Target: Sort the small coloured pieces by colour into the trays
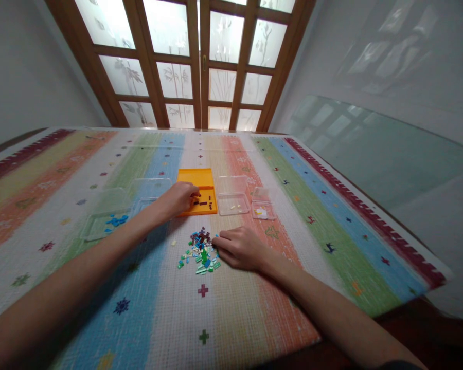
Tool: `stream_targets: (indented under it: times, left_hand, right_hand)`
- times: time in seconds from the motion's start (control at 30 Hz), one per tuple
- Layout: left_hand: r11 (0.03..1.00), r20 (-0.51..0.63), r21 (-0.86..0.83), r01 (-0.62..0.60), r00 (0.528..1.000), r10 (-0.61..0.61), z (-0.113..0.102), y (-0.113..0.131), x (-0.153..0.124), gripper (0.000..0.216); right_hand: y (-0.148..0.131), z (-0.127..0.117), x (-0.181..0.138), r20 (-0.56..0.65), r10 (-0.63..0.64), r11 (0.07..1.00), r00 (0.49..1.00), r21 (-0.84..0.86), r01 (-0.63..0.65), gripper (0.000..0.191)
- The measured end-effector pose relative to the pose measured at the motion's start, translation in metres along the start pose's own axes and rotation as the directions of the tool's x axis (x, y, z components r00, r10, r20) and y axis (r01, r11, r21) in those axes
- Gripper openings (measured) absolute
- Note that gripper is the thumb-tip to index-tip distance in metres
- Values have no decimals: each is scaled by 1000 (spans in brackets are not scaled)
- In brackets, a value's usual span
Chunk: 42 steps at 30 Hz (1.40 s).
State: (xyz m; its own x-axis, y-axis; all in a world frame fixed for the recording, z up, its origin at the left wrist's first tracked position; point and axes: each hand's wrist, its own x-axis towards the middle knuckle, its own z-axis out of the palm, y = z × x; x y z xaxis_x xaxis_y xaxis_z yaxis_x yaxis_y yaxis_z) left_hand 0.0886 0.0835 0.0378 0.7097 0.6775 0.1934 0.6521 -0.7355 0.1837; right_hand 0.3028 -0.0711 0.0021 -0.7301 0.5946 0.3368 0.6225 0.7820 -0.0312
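Note:
My left hand [185,198] reaches over the orange box [215,204], its fingers pinched together above the left part. Whatever the fingertips hold, if anything, is too small to make out. Several dark brown toy bricks [203,203] lie in this box, whose orange lid [195,177] is folded back. My right hand [239,247] rests at the right edge of a pile of small toy bricks [203,254], in brown, green, blue and white. Its fingers are curled together with the tips at the bricks, and what is between them is hidden.
Left of my left forearm, a clear box [94,226] holds blue bricks [116,222]. Another clear box [142,204] is partly behind that arm. To the right stand a clear box [233,211] with pale pieces and a smaller one [263,217] with yellow and white pieces. A striped cloth [177,313] covers the table.

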Motion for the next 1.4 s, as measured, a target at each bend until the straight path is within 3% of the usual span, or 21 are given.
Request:
stream_targets:
  times: [0.27, 0.4, 0.53, 0.67, 0.97, 1.4]
  left_hand:
    - [999, -30, -14, -31, 999, 31, -13, 5, -21, 31]
    - [989, -83, -93, -117, 991, 110, -23, 12, -46, 20]
    - [943, 29, -241, -230, 969, 244, -28, 25, -73, 22]
    - [926, 128, -309, -218, 955, 268, -25, 36, -90, 26]
    - [927, 93, -308, -216, 962, 255, -8, 40, -87, 19]
    - [904, 62, -351, -245, 957, 284, -5, 37, -98, 22]
  right_hand:
    - [2, 2, -1, 20, 23, 1000, 1000, -5, -23, 23]
    - [2, 0, -1, 30, 43, 999, 999, 20, -44, 24]
    - [5, -4, -2, 36, 94, 994, 995, 48, -96, 24]
    - [8, -7, -3, 24, 142, 984, 990, 108, -143, 23]
    - [-6, -9, 7, -60, 293, 930, 954, 248, -270, 31]
    - [-10, -10, 17, 70, 352, 889, 933, 286, -357, 24]
